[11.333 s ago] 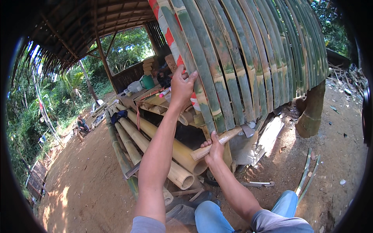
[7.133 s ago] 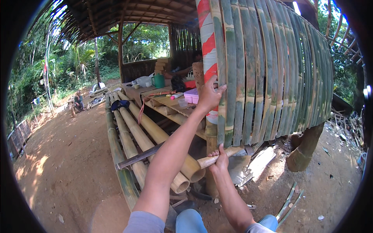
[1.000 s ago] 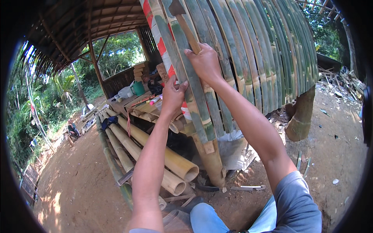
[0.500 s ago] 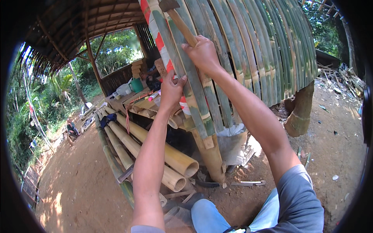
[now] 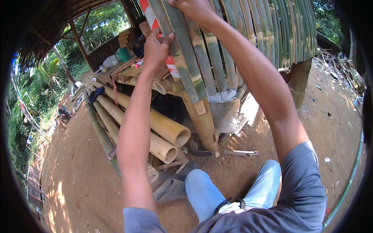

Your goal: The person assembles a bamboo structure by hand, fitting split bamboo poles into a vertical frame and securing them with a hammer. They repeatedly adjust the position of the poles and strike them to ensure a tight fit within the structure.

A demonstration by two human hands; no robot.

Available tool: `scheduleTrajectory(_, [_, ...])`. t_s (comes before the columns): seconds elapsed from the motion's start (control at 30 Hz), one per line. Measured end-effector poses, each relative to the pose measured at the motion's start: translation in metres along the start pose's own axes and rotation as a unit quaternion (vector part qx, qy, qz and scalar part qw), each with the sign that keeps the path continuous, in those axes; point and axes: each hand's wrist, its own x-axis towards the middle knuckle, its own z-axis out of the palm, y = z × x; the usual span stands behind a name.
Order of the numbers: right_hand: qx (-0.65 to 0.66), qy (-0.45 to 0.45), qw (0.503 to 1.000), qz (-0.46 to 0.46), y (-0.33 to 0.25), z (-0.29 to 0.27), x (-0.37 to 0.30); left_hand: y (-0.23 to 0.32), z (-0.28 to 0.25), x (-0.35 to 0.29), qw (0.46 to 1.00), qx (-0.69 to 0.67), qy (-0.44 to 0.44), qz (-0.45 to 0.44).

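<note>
Ahead of me stands a slanted panel of green bamboo slats (image 5: 237, 46), set side by side with narrow gaps. My left hand (image 5: 156, 52) is closed at the edge of the leftmost bamboo slat (image 5: 186, 64), thumb on its face. Behind that edge shows a red and white striped sheet (image 5: 173, 68). My right hand (image 5: 192, 8) is raised against the panel at the top edge of the view, fingers closed and partly cut off. The hammer it grips lies beyond the view now; its wooden handle and dark head show only in the earlier frame.
Thick bamboo poles (image 5: 163, 126) lie at lower left beside a bamboo post (image 5: 204, 124). A bench behind carries a green container (image 5: 123, 55). Wood scraps (image 5: 243, 153) lie on the dirt floor near my knees. A person (image 5: 63, 111) sits far left.
My view has tilted down, so the panel and both hands appear higher. The hammer has passed out of the top of the view. My left hand stays at the slat's edge.
</note>
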Motion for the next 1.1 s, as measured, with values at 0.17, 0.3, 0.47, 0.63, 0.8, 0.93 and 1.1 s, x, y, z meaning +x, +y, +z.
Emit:
scheduleTrajectory(0.17, [-0.037, -0.011, 0.999, 0.010, -0.002, -0.003, -0.002, 0.003, -0.001, -0.004, 1.000, -0.006, -0.005, -0.018])
scheduleTrajectory(0.3, [-0.008, -0.005, 1.000, -0.022, 0.004, -0.005, 0.004, 0.005, 0.002, 0.001, 1.000, 0.008, -0.006, -0.018])
scheduleTrajectory(0.47, [-0.002, -0.022, 0.999, -0.027, 0.000, -0.005, 0.002, -0.002, -0.003, 0.002, 1.000, 0.028, 0.007, 0.009])
scheduleTrajectory(0.63, [-0.053, -0.013, 0.998, -0.015, 0.001, -0.006, 0.003, -0.006, -0.003, 0.005, 0.997, 0.061, -0.005, 0.037])
scheduleTrajectory(0.8, [-0.055, 0.001, 0.998, -0.007, 0.005, -0.006, 0.000, -0.002, 0.002, -0.002, 1.000, -0.005, -0.008, 0.010])
scheduleTrajectory(0.93, [-0.005, -0.032, 0.999, -0.005, 0.003, -0.005, -0.002, -0.009, -0.006, 0.005, 1.000, -0.013, -0.014, 0.003])
scheduleTrajectory(1.1, [-0.029, -0.012, 0.996, -0.084, 0.012, 0.000, 0.008, -0.009, -0.006, 0.009, 0.997, 0.002, 0.019, 0.069])
